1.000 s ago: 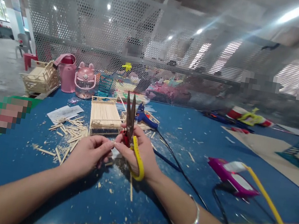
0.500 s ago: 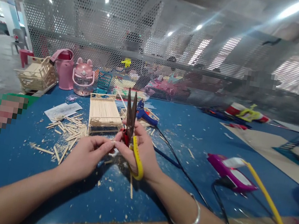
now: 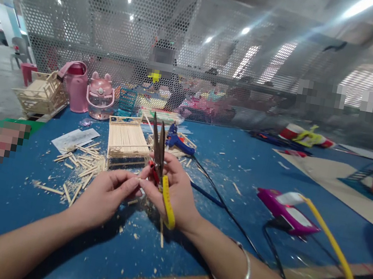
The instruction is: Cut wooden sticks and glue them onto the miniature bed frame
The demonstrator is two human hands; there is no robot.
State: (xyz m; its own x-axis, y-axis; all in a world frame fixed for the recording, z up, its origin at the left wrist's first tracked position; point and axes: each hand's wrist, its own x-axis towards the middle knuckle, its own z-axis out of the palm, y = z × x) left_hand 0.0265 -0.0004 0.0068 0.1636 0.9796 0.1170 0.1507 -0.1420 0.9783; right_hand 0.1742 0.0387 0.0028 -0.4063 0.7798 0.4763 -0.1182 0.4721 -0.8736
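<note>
From my feed this reads as a craft workshop. Stick offcuts [image 3: 86, 163] and crumbs lie scattered over the blue bench [image 3: 195, 252], left of the fingers [image 3: 128, 187]. Scissors [image 3: 160, 149] rise above the right-hand ones; just beyond I see a glue gun [image 3: 182, 145] and, left of it, a stick model [image 3: 129, 138]. Far past the fingers runs a perforated screen [image 3: 123, 8], a person [image 3: 174, 90] behind it, under ceiling lamps [image 3: 361, 8].

The single head-worn camera looks forward and down from behind and above the left hand [image 3: 104, 197] and right hand [image 3: 178, 196], near at seven and six o'clock, across the blue tabletop [image 3: 241, 158] toward the perforated screen [image 3: 117, 41], farther off at twelve.
</note>
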